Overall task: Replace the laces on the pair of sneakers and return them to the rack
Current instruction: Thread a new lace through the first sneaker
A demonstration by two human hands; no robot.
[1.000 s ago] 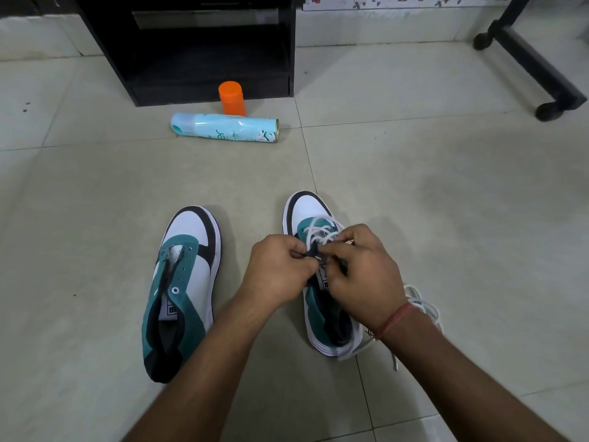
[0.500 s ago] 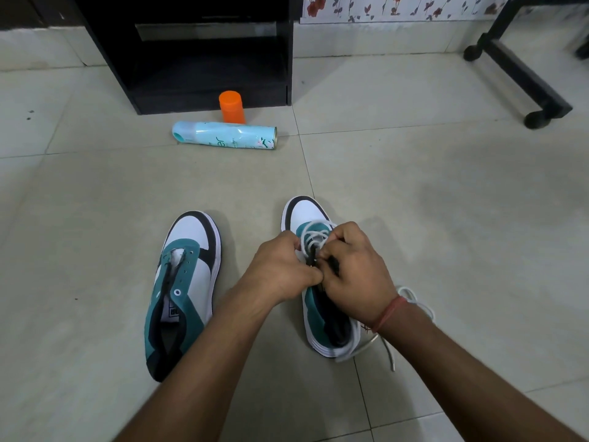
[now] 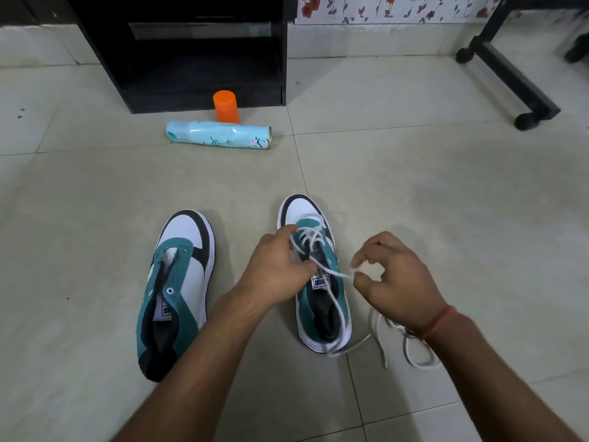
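Progress: lacing is under way on one sneaker only, by my reading well short of halfway through the whole task.
Right sneaker (image 3: 322,282): lower centre of the frame, upright on the tiled floor (image 3: 446,202); white lace (image 3: 331,272) crosses the eyelets nearest the toe, while the rows nearer the ankle look unthreaded.
Lace tails: one strand runs from the eyelets toward the right hand; loose slack lies on the floor at lower right, just beside the heel.
Left hand (image 3: 274,272): fingers curled round the lace at the eyelets, resting on the shoe's inner side.
Right hand (image 3: 395,282): thumb and forefinger pinch the strand, pulling it out to the right of the shoe.
Left sneaker (image 3: 177,288): lower left of centre, eyelets bare, no lace in it.
Rack: the black shelf unit (image 3: 191,52) at upper centre may be it; I cannot tell for sure.
Nearby: spray can (image 3: 220,135) lying flat, orange cap (image 3: 226,106) standing behind it.
Remaining: finish and tie this shoe, lace the other, put both back.
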